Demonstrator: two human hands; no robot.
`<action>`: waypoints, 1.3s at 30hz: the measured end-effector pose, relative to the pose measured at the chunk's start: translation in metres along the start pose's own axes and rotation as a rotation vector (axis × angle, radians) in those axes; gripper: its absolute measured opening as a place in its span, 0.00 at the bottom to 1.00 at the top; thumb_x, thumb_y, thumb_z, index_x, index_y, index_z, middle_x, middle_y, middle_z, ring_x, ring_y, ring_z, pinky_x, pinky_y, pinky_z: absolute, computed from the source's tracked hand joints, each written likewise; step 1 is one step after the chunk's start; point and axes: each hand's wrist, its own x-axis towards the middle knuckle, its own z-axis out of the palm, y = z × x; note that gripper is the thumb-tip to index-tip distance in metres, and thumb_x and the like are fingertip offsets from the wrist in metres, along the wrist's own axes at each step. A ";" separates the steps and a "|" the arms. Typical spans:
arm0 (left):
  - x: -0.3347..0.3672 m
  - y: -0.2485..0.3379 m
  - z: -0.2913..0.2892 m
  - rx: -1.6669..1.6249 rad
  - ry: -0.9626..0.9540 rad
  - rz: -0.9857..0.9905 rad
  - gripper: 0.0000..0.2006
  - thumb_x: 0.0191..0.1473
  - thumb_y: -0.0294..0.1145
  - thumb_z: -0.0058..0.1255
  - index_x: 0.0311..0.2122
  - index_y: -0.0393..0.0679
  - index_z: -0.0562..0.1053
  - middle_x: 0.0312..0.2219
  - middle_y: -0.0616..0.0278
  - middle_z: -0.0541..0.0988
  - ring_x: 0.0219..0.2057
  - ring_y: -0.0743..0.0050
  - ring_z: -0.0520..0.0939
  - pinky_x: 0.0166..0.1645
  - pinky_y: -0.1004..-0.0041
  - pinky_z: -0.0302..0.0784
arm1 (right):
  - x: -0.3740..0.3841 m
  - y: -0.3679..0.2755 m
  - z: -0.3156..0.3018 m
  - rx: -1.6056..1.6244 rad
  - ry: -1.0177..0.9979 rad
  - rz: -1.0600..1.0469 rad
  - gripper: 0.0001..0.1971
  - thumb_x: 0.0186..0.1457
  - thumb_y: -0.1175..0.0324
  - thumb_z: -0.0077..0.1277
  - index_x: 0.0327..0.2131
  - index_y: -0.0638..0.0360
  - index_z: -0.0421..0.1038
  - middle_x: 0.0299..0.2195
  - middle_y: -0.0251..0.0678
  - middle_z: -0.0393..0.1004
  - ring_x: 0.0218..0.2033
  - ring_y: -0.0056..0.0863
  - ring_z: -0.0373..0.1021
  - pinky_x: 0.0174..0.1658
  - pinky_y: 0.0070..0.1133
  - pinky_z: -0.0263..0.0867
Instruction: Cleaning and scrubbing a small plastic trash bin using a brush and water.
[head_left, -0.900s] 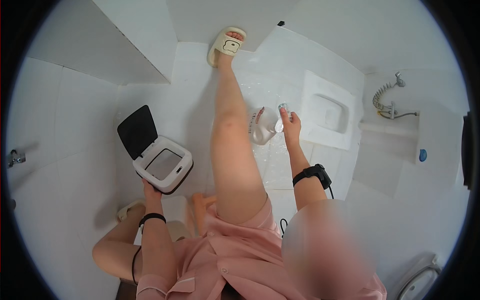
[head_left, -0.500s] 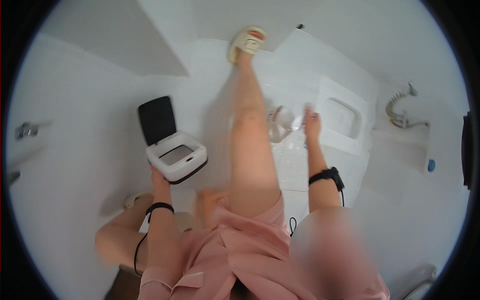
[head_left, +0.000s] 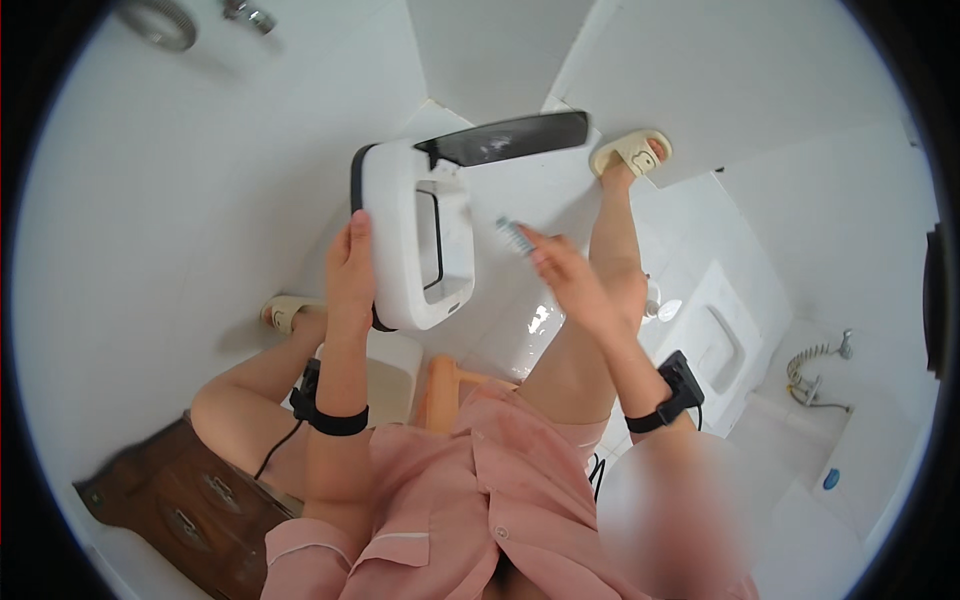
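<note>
left hand, clamped on the outer side of a white frame, which stands tilted just right of it; open black lid, beyond that hand; right hand, closed around a small blurred brush, which projects forward-left of it, apart from the frame.

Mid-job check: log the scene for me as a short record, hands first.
Left hand: gripping the outer side of a white frame
Right hand: holding a small brush, blurred
Brush contact: none, apart from the frame
Black lid: attached to the frame, swung open
Floor: shiny patch, looks wet
Squat toilet: beyond the right forearm
</note>
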 end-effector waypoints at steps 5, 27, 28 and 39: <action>-0.037 0.034 -0.007 0.168 -0.226 0.083 0.26 0.54 0.52 0.41 0.35 0.33 0.70 0.24 0.64 0.74 0.24 0.82 0.71 0.28 0.80 0.67 | 0.002 -0.005 0.036 -0.787 -0.190 -0.549 0.27 0.42 0.79 0.45 0.50 0.45 0.66 0.29 0.41 0.63 0.30 0.34 0.66 0.35 0.27 0.66; -0.077 0.098 -0.029 0.273 -0.179 0.295 0.25 0.56 0.51 0.39 0.32 0.33 0.69 0.19 0.69 0.69 0.21 0.85 0.65 0.24 0.81 0.61 | 0.020 -0.078 0.045 -0.896 -0.232 -0.504 0.30 0.45 0.75 0.41 0.55 0.37 0.58 0.28 0.38 0.69 0.20 0.30 0.70 0.19 0.24 0.66; -0.076 0.094 -0.029 0.298 -0.150 0.321 0.25 0.56 0.51 0.39 0.33 0.33 0.69 0.20 0.68 0.69 0.21 0.85 0.66 0.25 0.81 0.62 | 0.021 -0.078 0.045 -0.893 -0.231 -0.509 0.30 0.45 0.75 0.41 0.55 0.37 0.58 0.28 0.38 0.69 0.20 0.30 0.70 0.19 0.24 0.66; -0.082 0.096 -0.030 0.282 -0.054 0.293 0.26 0.55 0.53 0.40 0.33 0.32 0.68 0.19 0.60 0.71 0.21 0.78 0.69 0.26 0.76 0.65 | 0.016 -0.066 0.042 -0.414 -0.104 -0.246 0.25 0.51 0.70 0.45 0.55 0.41 0.58 0.24 0.42 0.68 0.22 0.36 0.69 0.25 0.31 0.64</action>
